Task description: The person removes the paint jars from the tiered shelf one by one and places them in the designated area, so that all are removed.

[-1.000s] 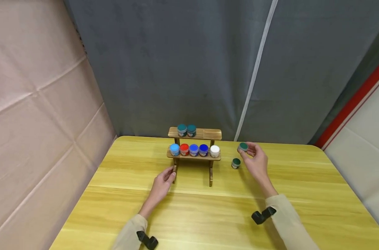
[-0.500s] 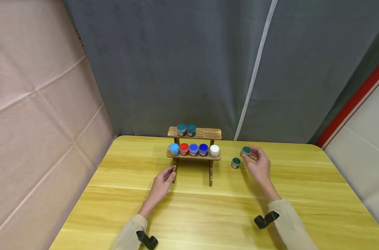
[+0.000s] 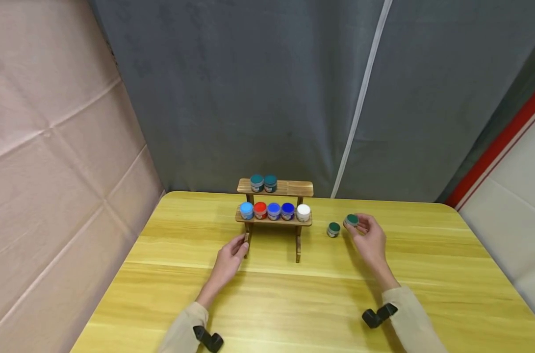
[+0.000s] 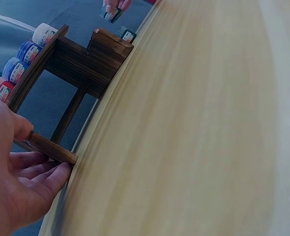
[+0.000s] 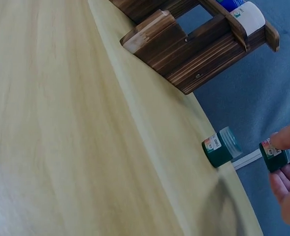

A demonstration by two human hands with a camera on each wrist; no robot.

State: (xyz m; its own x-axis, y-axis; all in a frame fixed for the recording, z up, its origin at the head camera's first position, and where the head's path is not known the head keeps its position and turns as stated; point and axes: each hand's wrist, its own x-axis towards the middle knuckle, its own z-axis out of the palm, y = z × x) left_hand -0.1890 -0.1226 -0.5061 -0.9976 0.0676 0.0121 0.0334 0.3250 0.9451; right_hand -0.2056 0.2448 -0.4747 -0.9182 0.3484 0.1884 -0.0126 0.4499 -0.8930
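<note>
A two-tier wooden rack point(image 3: 278, 223) stands on the table. My left hand point(image 3: 228, 258) grips the foot of its left leg point(image 4: 51, 147), thumb on one side and fingers on the other. My right hand point(image 3: 369, 241) pinches a dark green paint jar point(image 5: 276, 155) by its sides, just above the table. Another green paint jar point(image 3: 333, 229) stands upright on the table between that hand and the rack. Two teal-lidded jars point(image 3: 263, 183) sit at the left of the upper shelf. Light blue, red, two blue and white jars point(image 3: 303, 213) line the lower shelf.
The yellow wood-grain table point(image 3: 267, 304) reaches back to a grey curtain point(image 3: 249, 98). A pale quilted panel point(image 3: 64, 171) rises on the left, and a white panel with a red edge point(image 3: 496, 147) on the right.
My right hand has moved a little right and down toward me with the green paint jar, ending beside the standing one. The left hand keeps its grip on the rack.
</note>
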